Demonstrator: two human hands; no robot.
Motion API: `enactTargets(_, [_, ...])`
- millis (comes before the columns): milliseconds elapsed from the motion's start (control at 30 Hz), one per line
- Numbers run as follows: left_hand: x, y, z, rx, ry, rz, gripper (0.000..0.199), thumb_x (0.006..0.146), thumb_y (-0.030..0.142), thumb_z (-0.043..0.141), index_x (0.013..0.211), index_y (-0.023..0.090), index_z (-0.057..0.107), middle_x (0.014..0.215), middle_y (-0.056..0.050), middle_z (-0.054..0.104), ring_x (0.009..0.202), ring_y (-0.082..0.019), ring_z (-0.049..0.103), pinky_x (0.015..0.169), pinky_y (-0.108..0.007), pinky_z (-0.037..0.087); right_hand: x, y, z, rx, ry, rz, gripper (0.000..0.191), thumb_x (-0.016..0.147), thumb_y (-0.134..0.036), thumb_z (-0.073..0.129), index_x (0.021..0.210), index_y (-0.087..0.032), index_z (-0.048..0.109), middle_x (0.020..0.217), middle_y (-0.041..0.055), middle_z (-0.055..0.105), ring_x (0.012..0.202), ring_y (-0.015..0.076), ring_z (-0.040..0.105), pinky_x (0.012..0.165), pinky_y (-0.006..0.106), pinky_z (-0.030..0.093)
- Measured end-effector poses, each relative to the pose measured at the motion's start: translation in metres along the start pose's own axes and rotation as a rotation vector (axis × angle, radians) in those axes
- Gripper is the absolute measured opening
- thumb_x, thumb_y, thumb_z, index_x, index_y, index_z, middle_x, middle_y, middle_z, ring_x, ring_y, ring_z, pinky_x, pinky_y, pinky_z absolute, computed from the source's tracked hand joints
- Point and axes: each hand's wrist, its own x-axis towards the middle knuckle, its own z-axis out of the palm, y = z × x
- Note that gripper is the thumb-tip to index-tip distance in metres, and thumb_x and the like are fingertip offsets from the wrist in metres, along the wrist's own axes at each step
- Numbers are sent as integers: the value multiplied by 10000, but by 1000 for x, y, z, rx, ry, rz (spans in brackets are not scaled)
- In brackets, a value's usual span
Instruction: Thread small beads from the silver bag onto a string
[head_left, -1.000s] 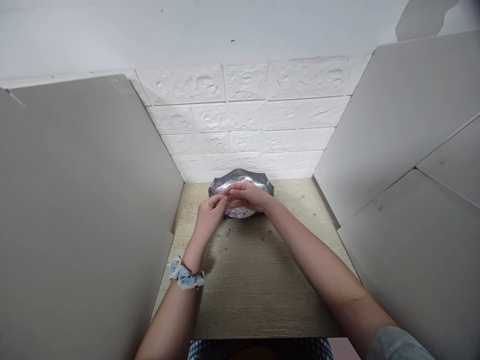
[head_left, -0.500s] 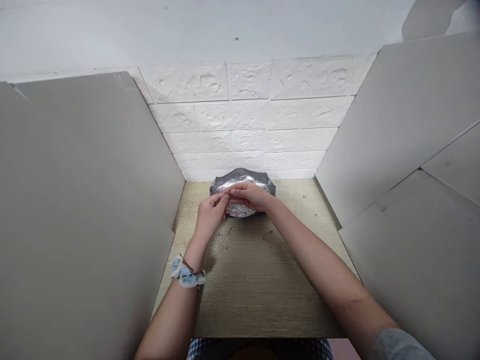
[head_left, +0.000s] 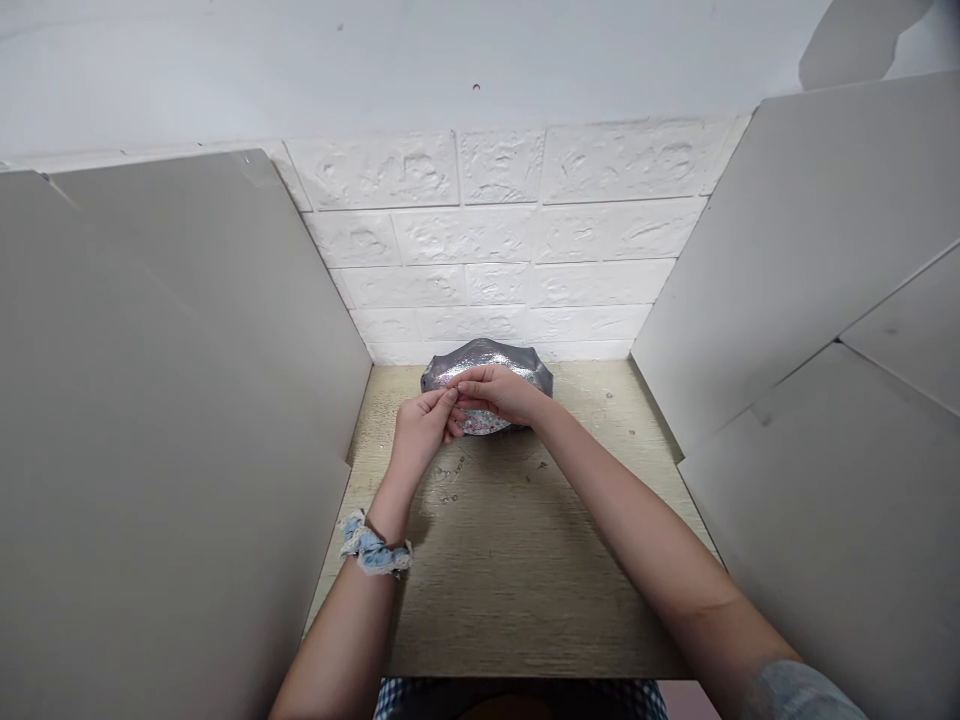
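My left hand (head_left: 422, 424) and my right hand (head_left: 499, 393) meet fingertip to fingertip at the front of a shiny silver bag (head_left: 484, 352). Both are closed in a pinch; whatever sits between the fingertips is too small to make out. Inside the bag's opening lie many small clear and reddish beads (head_left: 487, 422), partly hidden behind my fingers. Below my left hand, a short run of clear beads (head_left: 450, 472) lies on the wooden table (head_left: 525, 590). A blue scrunchie (head_left: 375, 545) circles my left wrist.
Grey panels stand on the left (head_left: 180, 400) and right (head_left: 750, 280), closing in the table. A white brick-pattern wall (head_left: 495, 240) rises behind the bag. A few tiny loose bits (head_left: 541, 464) are scattered on the tabletop.
The fingers of my left hand have shifted slightly, with the lower ones showing more below the pinch. Both hands keep their place by the bag; the view has tilted a little.
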Motion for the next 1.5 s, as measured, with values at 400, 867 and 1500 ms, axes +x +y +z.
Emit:
enactTargets(400, [-1, 4, -1, -148, 13, -47, 278, 681, 381, 560, 646, 105, 563, 491, -5, 556, 384, -76, 479, 357, -180, 338, -4, -12, 8, -652, 136, -250, 107, 738, -247, 533, 779, -160, 578, 751, 21, 585, 705, 109, 534, 648, 250, 410])
enactTargets(867, [-2, 4, -2, -451, -102, -93, 324, 644, 399, 627, 780, 112, 562, 584, 9, 538, 349, -15, 389, 278, -138, 148, -10, -15, 26, -1142, 197, -507, 119, 822, -189, 312, 748, -163, 402, 761, 20, 462, 687, 112, 401, 632, 240, 305])
enactTargets(1500, [-5, 3, -5, -479, -244, -54, 202, 657, 305, 595, 624, 126, 507, 542, 8, 504, 371, -17, 352, 311, -143, 168, -40, -67, 22, -406, 392, -546, 158, 882, -359, 288, 856, -205, 316, 722, -13, 561, 543, 53, 523, 555, 196, 423])
